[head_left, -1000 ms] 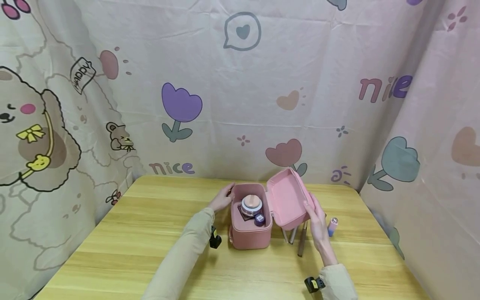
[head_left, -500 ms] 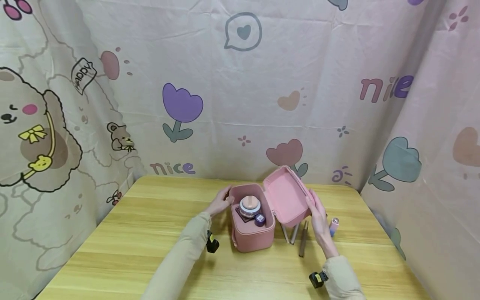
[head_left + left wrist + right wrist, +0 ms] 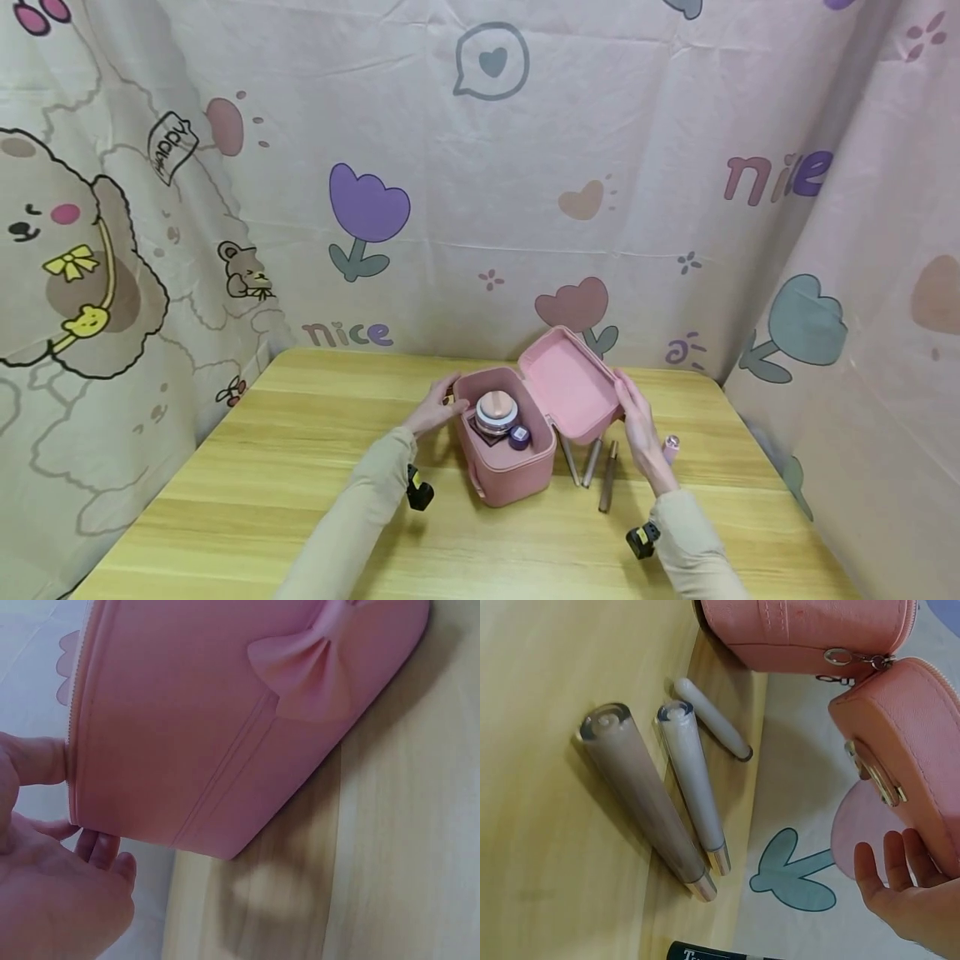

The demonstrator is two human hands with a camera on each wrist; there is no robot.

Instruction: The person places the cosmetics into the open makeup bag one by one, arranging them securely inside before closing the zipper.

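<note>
A pink cosmetic case (image 3: 517, 483) stands turned at an angle on the table with its lid (image 3: 570, 387) hinged open to the right. Inside lie a round container topped by a peach puff (image 3: 497, 406), a small purple-capped item (image 3: 519, 437) and a dark flat square, partly covered. My left hand (image 3: 435, 410) grips the case's rim at its back left corner, thumb over the zipper edge. With my right hand (image 3: 637, 421) I hold the lid's outer right edge; in the right wrist view its fingers (image 3: 896, 859) touch the lid and the thumb is hidden. A bow (image 3: 322, 667) decorates the case's side.
Right of the case lie a brown tube (image 3: 608, 479) and two pale slim tubes (image 3: 592, 463) (image 3: 569, 458). A pink lipstick-like tube (image 3: 671, 448) stands beyond my right wrist. A dark lettered tube (image 3: 712, 952) shows in the right wrist view. Patterned cloth hangs behind the table.
The case has turned counterclockwise seen from above: its front has swung right and its lid has moved left and back. Both hands have moved along with it, keeping their hold.
</note>
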